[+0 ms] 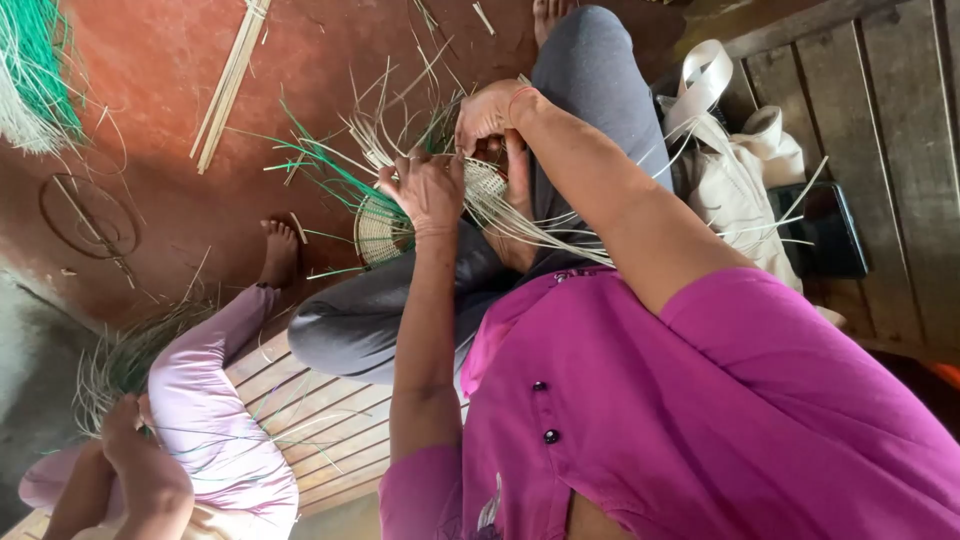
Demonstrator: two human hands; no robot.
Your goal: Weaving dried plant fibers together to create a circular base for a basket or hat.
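A small round woven basket base (380,232) of pale strips, with green strips (320,170) worked in, sits over my grey-trousered knee. Long loose pale strips (560,240) fan out from it toward my magenta shirt. My left hand (425,190) grips the weave from above, fingers closed on the strips. My right hand (488,115) is just beyond it, pinching strips at the edge of the weave. Part of the woven piece is hidden behind both hands.
Another person in lilac clothes (215,420) sits at the lower left, hands (135,455) on thin strips, foot (280,250) on the red floor. A cream bag (745,170) and dark phone (825,230) lie on the wooden bench. Split canes (230,90) and a green bundle (30,70) lie on the floor.
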